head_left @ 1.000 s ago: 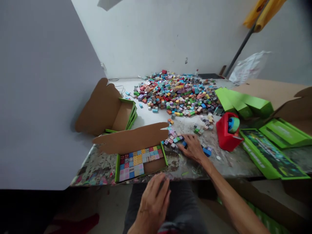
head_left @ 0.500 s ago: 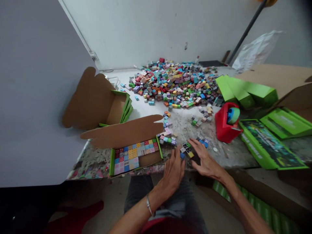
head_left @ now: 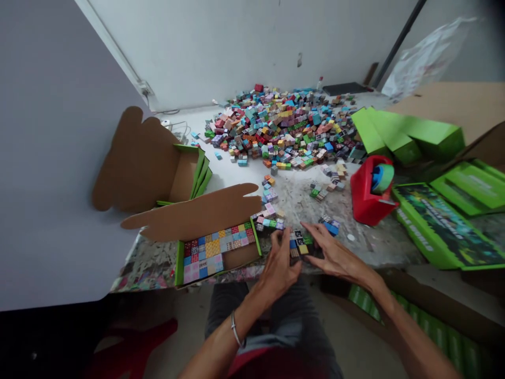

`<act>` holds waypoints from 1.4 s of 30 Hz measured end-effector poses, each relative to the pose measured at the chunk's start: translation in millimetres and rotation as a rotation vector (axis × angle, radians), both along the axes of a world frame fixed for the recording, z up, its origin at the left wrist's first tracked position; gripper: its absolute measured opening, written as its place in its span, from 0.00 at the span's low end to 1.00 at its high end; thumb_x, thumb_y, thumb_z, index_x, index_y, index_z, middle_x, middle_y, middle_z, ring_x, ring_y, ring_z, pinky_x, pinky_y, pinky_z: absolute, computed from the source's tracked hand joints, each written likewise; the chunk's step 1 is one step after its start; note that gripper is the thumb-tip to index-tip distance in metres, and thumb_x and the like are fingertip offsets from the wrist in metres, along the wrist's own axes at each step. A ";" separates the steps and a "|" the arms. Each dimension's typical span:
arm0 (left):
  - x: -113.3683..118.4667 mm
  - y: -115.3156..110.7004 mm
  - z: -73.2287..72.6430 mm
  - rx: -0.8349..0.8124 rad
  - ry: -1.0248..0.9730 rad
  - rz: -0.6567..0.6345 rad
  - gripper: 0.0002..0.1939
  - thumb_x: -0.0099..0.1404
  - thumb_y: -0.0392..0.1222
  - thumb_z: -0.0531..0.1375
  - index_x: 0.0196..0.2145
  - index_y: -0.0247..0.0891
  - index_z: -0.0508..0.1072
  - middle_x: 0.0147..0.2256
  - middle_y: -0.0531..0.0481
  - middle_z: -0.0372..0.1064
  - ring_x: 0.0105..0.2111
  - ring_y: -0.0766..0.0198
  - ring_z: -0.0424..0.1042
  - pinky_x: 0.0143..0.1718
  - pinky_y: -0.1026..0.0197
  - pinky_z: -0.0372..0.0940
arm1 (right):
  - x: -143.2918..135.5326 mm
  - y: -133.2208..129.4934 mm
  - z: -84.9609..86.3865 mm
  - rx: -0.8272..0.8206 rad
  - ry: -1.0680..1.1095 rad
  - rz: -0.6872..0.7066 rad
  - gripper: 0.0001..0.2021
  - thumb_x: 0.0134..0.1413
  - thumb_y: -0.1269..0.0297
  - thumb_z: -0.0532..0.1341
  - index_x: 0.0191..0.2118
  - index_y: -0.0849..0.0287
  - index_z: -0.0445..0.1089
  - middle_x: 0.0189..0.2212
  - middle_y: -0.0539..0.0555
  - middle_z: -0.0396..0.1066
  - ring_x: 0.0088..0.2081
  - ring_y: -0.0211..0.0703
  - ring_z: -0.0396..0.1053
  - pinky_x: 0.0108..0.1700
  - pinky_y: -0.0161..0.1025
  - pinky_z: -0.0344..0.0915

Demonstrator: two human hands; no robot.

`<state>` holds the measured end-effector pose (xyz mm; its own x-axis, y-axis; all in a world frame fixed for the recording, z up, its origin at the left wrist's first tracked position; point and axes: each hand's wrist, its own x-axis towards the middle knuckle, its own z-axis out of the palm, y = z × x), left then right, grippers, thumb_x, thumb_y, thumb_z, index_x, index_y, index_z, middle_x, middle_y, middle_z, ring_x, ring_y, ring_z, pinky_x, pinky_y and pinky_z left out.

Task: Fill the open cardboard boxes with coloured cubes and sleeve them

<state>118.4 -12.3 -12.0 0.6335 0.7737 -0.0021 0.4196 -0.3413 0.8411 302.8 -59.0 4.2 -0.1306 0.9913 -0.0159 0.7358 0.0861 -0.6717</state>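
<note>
Near the table's front edge lies a small block group [head_left: 299, 243] of patterned cubes, blue, black, green and yellow. My left hand [head_left: 279, 267] presses its fingers against the left side of this group. On the right side, my right hand [head_left: 333, 253] touches the same cubes with thumb and fingertips, so the group sits between both hands. To the left stands an open green box [head_left: 179, 266], partly filled with rows of patterned cubes; its right front part shows bare cardboard. Short rows of cubes [head_left: 270, 222] lie just behind my left hand.
A large pile of cubes [head_left: 284, 126] covers the table's back. At right are a red tape dispenser [head_left: 365, 195], a printed green box [head_left: 445, 226] and stacked green boxes [head_left: 410, 137]. Another open box [head_left: 185, 171] stands at left. Blue cubes [head_left: 330, 227] lie beyond my right hand.
The small group between my hands has turned and its cubes now line up more squarely. My left fingers have bent around its side. The camera view has shifted slightly.
</note>
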 end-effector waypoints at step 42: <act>-2.7 7.7 5.4 -0.025 0.096 -0.121 0.59 0.49 0.36 0.66 0.65 0.42 0.29 0.57 0.37 0.43 0.54 0.47 0.62 0.53 0.50 0.62 | 4.2 21.3 -6.6 0.187 -0.063 0.048 0.21 0.58 0.70 0.49 0.56 0.56 0.63 0.48 0.58 0.70 0.50 0.47 0.68 0.52 0.47 0.65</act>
<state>115.8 -4.5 -6.6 0.7184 0.6904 -0.0849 0.4551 -0.3741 0.8081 307.0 -37.7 -2.5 -0.1826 0.9703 0.1584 0.7678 0.2414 -0.5935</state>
